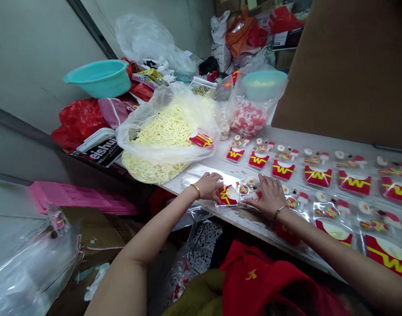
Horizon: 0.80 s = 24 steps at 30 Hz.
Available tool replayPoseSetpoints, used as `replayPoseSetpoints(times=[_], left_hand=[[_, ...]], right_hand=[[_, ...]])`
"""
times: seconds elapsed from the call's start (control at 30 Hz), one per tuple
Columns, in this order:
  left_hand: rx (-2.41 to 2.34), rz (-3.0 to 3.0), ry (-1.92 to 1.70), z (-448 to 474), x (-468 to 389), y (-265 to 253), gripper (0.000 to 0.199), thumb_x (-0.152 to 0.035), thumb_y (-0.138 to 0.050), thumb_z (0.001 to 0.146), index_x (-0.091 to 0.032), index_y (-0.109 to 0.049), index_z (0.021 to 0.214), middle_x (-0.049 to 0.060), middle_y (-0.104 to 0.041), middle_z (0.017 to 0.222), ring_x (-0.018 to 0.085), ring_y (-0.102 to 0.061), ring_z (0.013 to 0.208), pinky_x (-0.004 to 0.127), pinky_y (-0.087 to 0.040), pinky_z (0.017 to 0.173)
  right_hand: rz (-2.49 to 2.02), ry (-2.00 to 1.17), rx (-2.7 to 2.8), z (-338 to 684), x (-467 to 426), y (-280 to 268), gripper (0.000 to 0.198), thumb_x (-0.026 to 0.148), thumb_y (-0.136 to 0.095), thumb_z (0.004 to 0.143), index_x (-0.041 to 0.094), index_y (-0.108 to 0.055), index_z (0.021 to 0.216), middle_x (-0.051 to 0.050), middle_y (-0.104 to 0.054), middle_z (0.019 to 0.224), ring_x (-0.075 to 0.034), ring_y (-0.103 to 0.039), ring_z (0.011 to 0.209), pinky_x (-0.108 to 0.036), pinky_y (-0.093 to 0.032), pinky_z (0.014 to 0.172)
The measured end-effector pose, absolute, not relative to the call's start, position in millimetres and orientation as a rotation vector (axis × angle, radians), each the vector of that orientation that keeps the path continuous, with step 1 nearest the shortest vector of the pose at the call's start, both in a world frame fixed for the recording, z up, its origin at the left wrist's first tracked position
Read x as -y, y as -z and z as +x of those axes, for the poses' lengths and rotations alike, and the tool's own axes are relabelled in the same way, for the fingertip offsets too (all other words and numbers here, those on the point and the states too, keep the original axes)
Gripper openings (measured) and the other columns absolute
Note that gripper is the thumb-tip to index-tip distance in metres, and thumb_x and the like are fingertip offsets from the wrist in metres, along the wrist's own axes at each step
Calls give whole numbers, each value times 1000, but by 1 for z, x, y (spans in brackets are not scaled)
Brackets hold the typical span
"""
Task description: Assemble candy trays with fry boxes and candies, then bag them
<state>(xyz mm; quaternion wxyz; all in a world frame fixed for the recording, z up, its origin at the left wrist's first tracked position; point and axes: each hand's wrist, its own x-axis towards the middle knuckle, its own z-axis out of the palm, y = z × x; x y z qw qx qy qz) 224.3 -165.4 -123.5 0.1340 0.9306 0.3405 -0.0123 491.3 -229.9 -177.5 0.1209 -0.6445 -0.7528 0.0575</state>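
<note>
My left hand (209, 186) is at the left side of a clear plastic packet, its fingers bent over the edge of a red fries box (229, 195) with a yellow zigzag mark. Small toy food pieces (244, 189) show through the same packet, to the right of the box. My right hand (269, 196) lies over the packet's right end, thumb and fingers spread wide apart. Part of the packet is hidden under this hand. A shiny clear plastic sheet (197, 171) lies beyond my left hand.
More red-box packets (283, 169) stand in rows to the right. A large plastic bag of pale yellow fry-like pieces (168, 127) sits ahead, with a bag of pink-and-white pieces (248, 118) beside it. A turquoise basin (100, 79) is at the back left. The table's front edge (243, 230) runs close below my hands.
</note>
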Motion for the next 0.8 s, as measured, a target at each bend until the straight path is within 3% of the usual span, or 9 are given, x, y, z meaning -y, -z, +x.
replayPoseSetpoints(times=[0.13, 0.23, 0.4, 0.57, 0.7, 0.8], left_hand=[[-852, 2523, 16, 227, 160, 124, 11, -35, -68, 74, -25, -66, 77, 3, -54, 125, 23, -48, 114, 37, -36, 95], [-849, 2384, -124, 235, 163, 121, 10, -31, -60, 82, -23, -65, 81, 5, -49, 132, 21, -44, 121, 36, -34, 101], [-867, 2285, -336, 263, 167, 113, 13, -31, -57, 85, -20, -62, 82, 6, -42, 136, 20, -38, 128, 37, -31, 107], [-782, 2252, -478, 287, 159, 108, 14, -31, -55, 85, -18, -59, 81, 9, -46, 130, 20, -39, 126, 35, -35, 103], [-743, 2145, -451, 300, 158, 107, 17, -33, -52, 86, -17, -54, 81, 6, -58, 100, 17, -54, 100, 31, -42, 91], [-739, 2001, -424, 310, 161, 108, 21, -36, -50, 87, -17, -49, 79, -1, -54, 75, 12, -56, 74, 26, -45, 73]], right_hand=[[-1922, -448, 2031, 494, 223, 168, 92, 81, -49, 63, 10, -54, 120, -18, -61, 105, -38, -51, 104, -51, -34, 92], [-1732, -869, 1783, 492, 218, 163, 69, 74, -49, 71, 16, -64, 104, -12, -66, 92, -32, -57, 93, -44, -43, 83], [-1496, -1085, 1643, 481, 220, 154, 53, 63, -37, 86, 22, -68, 99, -5, -69, 99, -23, -62, 95, -36, -47, 84], [-1302, -1190, 1584, 472, 231, 140, 42, 56, -48, 84, 23, -68, 98, -4, -69, 101, -22, -61, 99, -37, -44, 91], [-1318, -1066, 1646, 478, 236, 138, 32, 51, -55, 80, 21, -65, 79, -3, -68, 83, -22, -61, 84, -36, -45, 83], [-1350, -925, 1745, 486, 233, 136, 28, 44, -49, 85, 21, -58, 71, -2, -64, 73, -20, -58, 76, -38, -42, 84]])
